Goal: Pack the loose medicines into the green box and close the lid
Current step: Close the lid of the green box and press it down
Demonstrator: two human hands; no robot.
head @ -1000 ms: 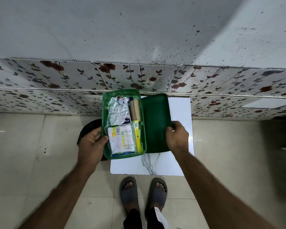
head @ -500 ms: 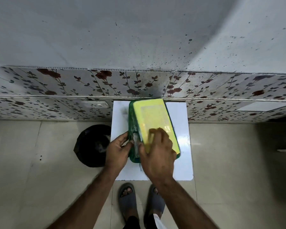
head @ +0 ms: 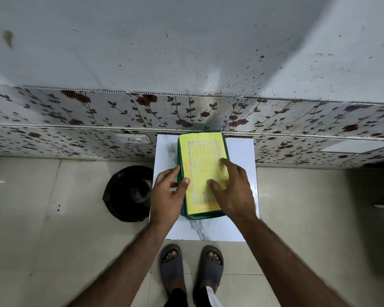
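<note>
Nearest the camera, the green box (head: pixel 203 216) is being steadied on the white marbled desk (head: pixel 239 151), its yellow-labelled lid (head: pixel 201 156) lying flat over the body. The left hand (head: pixel 166 196) is being held against the box's left side, thumb hooked over the lid's edge and fingers curled along the wall, grasping it there. The right hand (head: pixel 233 191) is being pressed down on the lid with fingers spread and flat, gripping nothing. No loose medicines are being shown on the desk, so the packing is judged done and the closing nearly so; whether the lid is latched cannot be told, and only a final press and letting go seem to be left. Further off, a black bin (head: pixel 129 193) is standing on the floor to the left, and the flowered wall panel (head: pixel 98 111) is running behind.
</note>
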